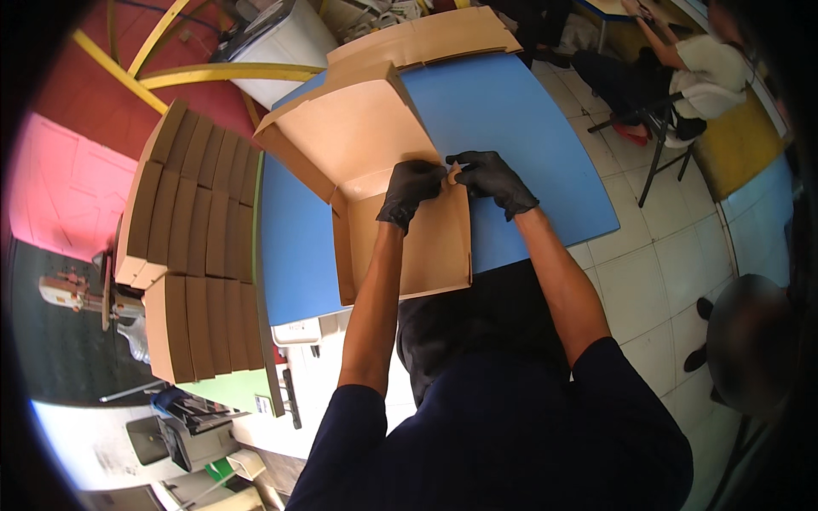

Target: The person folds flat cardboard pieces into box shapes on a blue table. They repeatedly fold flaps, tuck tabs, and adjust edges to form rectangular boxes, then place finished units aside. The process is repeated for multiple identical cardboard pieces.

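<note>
A brown cardboard box [375, 230] stands on the blue tabletop [545, 145] in front of me, its lid [349, 128] raised and tilted back. Both my hands wear black gloves and meet at the box's far right corner. My left hand [412, 189] is closed, fingers pinched at a small cardboard flap [452, 175] there. From the right side, my right hand [494, 179] grips the same flap between thumb and fingers. The fingertips partly hide the flap.
Stacked folded brown boxes [196, 213] fill a table at the left. Flat cardboard pieces [426, 38] lie along the blue table's far edge. A seated person [699, 77] is on a folding chair at the far right, over a tiled floor [656, 238].
</note>
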### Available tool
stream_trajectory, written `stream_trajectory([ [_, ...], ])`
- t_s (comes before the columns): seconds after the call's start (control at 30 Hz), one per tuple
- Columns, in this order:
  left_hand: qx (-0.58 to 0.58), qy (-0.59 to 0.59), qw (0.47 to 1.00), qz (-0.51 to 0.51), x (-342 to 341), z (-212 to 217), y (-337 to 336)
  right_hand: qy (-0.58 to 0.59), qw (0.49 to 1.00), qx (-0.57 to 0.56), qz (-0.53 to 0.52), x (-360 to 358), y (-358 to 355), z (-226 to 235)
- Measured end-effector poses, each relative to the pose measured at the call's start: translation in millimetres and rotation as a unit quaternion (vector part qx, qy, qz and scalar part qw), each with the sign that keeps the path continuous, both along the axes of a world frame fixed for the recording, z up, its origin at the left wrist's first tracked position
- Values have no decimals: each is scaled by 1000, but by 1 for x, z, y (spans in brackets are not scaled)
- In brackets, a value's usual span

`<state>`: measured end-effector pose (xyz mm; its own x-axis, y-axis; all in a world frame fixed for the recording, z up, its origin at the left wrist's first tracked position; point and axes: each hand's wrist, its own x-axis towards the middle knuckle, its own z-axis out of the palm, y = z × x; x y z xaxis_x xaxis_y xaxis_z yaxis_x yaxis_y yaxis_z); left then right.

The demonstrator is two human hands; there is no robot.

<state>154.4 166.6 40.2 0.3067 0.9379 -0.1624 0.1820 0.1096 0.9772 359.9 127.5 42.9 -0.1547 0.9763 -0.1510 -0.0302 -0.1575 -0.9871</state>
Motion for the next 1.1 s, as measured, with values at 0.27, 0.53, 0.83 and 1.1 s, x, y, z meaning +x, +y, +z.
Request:
stream_trajectory([
  [0.27, 9, 3, 1000, 12, -1, -2, -4, 13, 997, -7, -72, -18, 6, -15],
  [0.53, 11, 33, 999, 34, 10, -7, -9, 39, 996, -15, -74, -16, 7, -20],
  [0.83, -27, 15, 999, 30, -1, -15, -8, 26, 995, -23, -93, -19, 7, -14],
  [1.1, -74, -54, 995, 42, -1, -16, -12, -12, 993, 31, -115, -32, 9, -12],
])
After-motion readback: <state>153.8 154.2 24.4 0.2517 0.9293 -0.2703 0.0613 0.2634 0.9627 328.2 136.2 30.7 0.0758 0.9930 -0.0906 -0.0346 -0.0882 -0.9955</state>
